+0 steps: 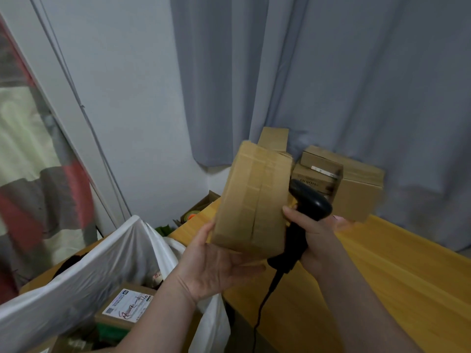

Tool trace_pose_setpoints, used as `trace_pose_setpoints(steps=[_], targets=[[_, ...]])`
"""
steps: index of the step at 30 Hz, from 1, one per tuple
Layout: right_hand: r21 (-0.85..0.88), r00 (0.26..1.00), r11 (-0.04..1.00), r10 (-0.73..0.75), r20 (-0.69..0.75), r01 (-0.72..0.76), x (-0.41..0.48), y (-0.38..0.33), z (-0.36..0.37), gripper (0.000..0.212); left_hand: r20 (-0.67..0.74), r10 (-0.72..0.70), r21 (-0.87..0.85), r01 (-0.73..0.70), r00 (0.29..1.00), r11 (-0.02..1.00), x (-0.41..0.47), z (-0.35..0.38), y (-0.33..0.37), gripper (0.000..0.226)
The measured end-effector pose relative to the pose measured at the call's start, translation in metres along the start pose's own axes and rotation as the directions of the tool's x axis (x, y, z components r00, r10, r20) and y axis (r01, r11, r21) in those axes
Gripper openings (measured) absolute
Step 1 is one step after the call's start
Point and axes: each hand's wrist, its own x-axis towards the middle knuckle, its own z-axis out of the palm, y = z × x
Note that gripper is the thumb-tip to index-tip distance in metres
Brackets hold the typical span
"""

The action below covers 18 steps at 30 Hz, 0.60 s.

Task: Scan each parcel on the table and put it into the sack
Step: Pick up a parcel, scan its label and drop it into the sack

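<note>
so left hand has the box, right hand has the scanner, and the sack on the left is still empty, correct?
Not quite: the sack is not empty. The head view shows a labelled box already lying inside it. The rest holds: the left hand supports the cardboard box from below, and the right hand grips the black scanner.

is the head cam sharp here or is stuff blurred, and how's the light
Head view: dim, flat indoor light, no glare. The held parcel, scanner and both hands, left and right, are slightly soft. The stacked boxes behind are smeared, and the hanging cloth at the left edge is streaked. Wide-angle bending tilts the wall edge.
</note>
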Motion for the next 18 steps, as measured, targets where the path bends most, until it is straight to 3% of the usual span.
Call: trace_pose_setpoints(steps=[2, 4, 8, 11, 14, 18], targets=[[0.007, 0.998, 0.998, 0.056, -0.001, -0.056, 0.000, 0.000, 0.000, 0.026, -0.036, -0.001, 0.047, 0.002, 0.999, 0.999, 0.000, 0.005, 0.003, 0.073], [-0.018, 0.999, 0.999, 0.046, -0.005, -0.046, 0.000, -0.003, -0.003, 0.018, -0.062, 0.047, 0.103, -0.040, 0.997, 0.994, -0.001, 0.005, 0.008, 0.063], [-0.092, 1.000, 0.996, -0.014, -0.027, 0.011, 0.002, -0.007, -0.010, 0.013, -0.139, 0.272, 0.268, -0.229, 0.952, 0.936, 0.001, 0.004, 0.022, 0.045], [-0.199, 0.996, 0.976, -0.088, -0.022, 0.082, 0.002, -0.008, -0.008, 0.038, -0.149, 0.352, 0.410, -0.267, 0.924, 0.872, 0.003, 0.012, 0.026, 0.041], [-0.230, 0.991, 0.963, -0.136, 0.018, 0.136, -0.001, -0.009, -0.003, 0.045, -0.133, 0.361, 0.501, -0.252, 0.923, 0.828, 0.003, 0.018, 0.024, 0.044], [-0.173, 0.989, 0.975, -0.146, -0.019, 0.141, -0.002, -0.009, -0.003, 0.017, -0.130, 0.405, 0.513, -0.288, 0.905, 0.808, 0.004, 0.022, 0.022, 0.043]])
